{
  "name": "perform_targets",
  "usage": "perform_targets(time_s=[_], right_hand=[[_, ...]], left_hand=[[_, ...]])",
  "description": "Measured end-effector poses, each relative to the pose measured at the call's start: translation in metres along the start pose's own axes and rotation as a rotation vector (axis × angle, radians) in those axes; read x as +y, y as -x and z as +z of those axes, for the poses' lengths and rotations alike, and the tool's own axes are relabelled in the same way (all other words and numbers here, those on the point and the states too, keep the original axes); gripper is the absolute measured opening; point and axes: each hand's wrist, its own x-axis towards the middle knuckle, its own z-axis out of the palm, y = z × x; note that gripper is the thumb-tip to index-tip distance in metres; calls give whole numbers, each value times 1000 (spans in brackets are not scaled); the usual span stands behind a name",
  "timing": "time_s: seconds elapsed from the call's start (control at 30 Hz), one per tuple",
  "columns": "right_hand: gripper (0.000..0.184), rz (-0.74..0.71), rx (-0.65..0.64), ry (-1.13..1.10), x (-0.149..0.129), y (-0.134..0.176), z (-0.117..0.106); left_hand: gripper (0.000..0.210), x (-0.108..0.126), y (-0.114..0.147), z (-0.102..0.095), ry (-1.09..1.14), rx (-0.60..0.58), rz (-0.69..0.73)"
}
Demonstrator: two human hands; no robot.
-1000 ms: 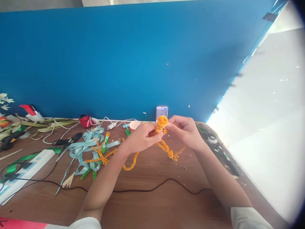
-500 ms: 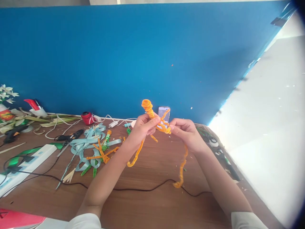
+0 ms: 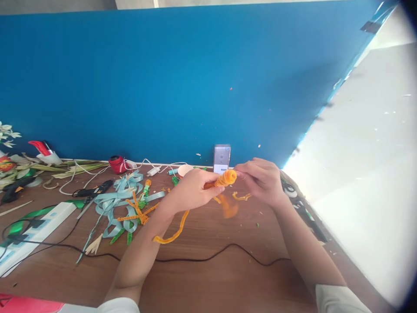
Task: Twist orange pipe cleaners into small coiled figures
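Note:
An orange pipe-cleaner figure (image 3: pixel 226 178) with a tightly coiled end is gripped between the thumb and fingers of my left hand (image 3: pixel 198 187). The coil points to the right, towards my right hand. A loose orange strand (image 3: pixel 174 237) trails below my left wrist, and another part beneath the coil is blurred by motion. My right hand (image 3: pixel 262 180) has its fingertips pinched together beside the coiled end; what lies between them is hidden. Just below those fingers shows a short curly orange piece (image 3: pixel 241 197).
Light-blue ribbon (image 3: pixel 112 200), an orange and green pipe-cleaner figure (image 3: pixel 140 208) and a glue gun (image 3: pixel 94 189) lie left. A phone (image 3: pixel 222 158) leans against the blue panel (image 3: pixel 146 87). A white power strip (image 3: pixel 48 228) and a black cable (image 3: pixel 202 260) are on the table.
My left hand has turned, so the figure's coiled end has swung from pointing up to pointing right. My right hand has moved from the figure's lower strands to beside the coil.

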Motion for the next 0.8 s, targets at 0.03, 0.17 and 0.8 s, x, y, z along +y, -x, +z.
perform_targets(time_s=[0.03, 0.17, 0.8], right_hand=[[18, 57, -13, -56, 1, 0, 2], [30, 370, -141, -270, 4, 1, 10], [34, 791, 395, -728, 29, -3, -13]], left_hand=[[27, -1, -1, -2, 26, -46, 20], [28, -14, -8, -5, 232, -154, 106], [38, -24, -11, -15, 440, -279, 3]])
